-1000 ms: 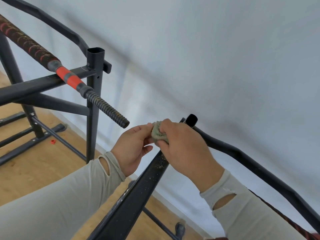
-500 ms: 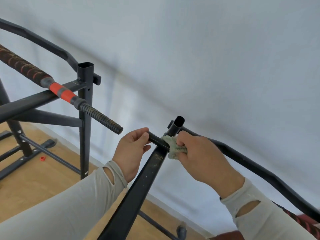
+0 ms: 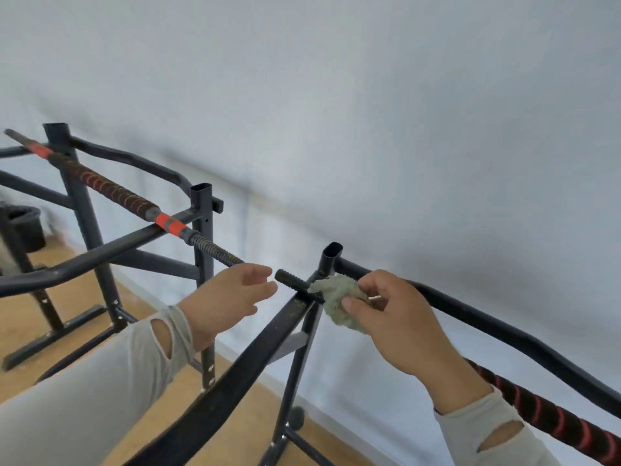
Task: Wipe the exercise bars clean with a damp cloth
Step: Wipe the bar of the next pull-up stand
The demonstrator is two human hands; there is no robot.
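My right hand (image 3: 396,317) pinches a crumpled pale green cloth (image 3: 336,297) against the threaded black end (image 3: 292,280) of the near exercise bar. That bar runs down to the right under my wrist, wrapped in black and red grip (image 3: 544,418). My left hand (image 3: 228,297) hovers just left of the threaded tip with its fingers relaxed, holding nothing. A second bar (image 3: 111,193) with black-red grip, an orange band and a threaded end lies on the far stand at the left.
Two black steel rack stands carry the bars: the near stand's dusty rail (image 3: 242,371) and open upright tube (image 3: 331,260), and the far stand (image 3: 201,230). A white wall rises behind. A dark bucket (image 3: 23,227) sits at the left on the wooden floor (image 3: 40,324).
My left hand has let go of the threaded tip and drawn slightly left. My right hand has slid the cloth further right along the bar. The view has swung, showing more of the far stand.
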